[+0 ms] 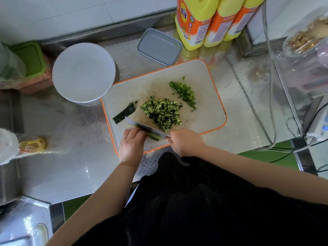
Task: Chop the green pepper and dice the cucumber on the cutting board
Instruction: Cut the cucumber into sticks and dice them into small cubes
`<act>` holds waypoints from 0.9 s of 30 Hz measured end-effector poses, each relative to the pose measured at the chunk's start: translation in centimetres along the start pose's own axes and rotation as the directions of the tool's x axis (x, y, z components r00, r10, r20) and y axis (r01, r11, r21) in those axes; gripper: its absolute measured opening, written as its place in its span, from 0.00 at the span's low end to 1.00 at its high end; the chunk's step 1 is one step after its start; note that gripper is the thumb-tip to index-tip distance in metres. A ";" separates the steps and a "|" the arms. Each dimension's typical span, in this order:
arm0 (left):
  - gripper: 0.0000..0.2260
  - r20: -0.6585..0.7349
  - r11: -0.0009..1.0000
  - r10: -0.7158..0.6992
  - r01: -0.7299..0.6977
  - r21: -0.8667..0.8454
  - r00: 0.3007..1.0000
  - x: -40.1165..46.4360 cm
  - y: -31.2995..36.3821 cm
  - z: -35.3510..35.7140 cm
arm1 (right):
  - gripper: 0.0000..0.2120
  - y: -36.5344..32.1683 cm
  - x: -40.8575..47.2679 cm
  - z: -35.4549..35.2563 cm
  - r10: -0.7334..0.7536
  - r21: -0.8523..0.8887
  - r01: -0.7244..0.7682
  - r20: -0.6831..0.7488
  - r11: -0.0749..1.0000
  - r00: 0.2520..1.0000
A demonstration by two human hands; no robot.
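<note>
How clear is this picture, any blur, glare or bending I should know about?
Head view: the cutting board and diced cucumber are fairly sharp; the knife is slightly smeared; glare shines off the steel counter; wide-angle bending tilts the yellow bottles; the corners look soft.

Left hand [131,146]: palm down, fingers [137,133] curled, tips pressing onto a held piece; forearm bare, angled up from lower left. Right hand [184,142]: closed around a handle, knuckles up; forearm bare, extending in from the right.
</note>
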State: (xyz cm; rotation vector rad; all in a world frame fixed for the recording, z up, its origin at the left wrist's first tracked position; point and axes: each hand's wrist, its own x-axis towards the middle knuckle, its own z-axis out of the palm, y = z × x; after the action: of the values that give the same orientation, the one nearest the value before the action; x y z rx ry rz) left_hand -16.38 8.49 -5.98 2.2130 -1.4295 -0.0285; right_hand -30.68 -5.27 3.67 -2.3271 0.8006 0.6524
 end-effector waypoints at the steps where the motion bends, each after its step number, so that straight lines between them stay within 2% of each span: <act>1: 0.08 -0.005 1.000 -0.005 0.005 -0.010 1.000 0.0 0.0 0.0 | 0.15 0.0 0.1 0.1 0.003 -0.009 -0.003 0.002 1.000 1.000; 5: 0.08 -0.008 0.999 -0.034 0.033 -0.032 0.999 -0.1 0.0 0.1 | 0.11 -0.3 0.6 0.9 0.032 -0.026 -0.032 0.011 0.999 0.999; 14: 0.07 -0.015 1.000 0.015 -0.015 -0.021 1.000 -0.4 -0.3 0.0 | 0.18 0.7 1.3 0.8 0.129 0.139 -0.131 0.020 0.982 0.991; 19: 0.06 0.029 1.000 0.001 -0.001 -0.024 1.000 -0.3 -0.5 -0.2 | 0.18 0.2 0.7 0.7 0.064 0.082 -0.062 -0.020 0.995 0.998; 27: 0.04 0.024 1.000 -0.018 0.019 -0.020 1.000 -0.3 -0.3 -0.4 | 0.16 -0.5 0.3 0.2 0.022 0.019 -0.022 0.016 1.000 1.000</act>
State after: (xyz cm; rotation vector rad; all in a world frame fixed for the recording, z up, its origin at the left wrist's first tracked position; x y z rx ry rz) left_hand -16.15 9.00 -5.87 2.2170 -1.4154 -0.0754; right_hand -30.24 -4.94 3.52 -2.2966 0.8225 0.6688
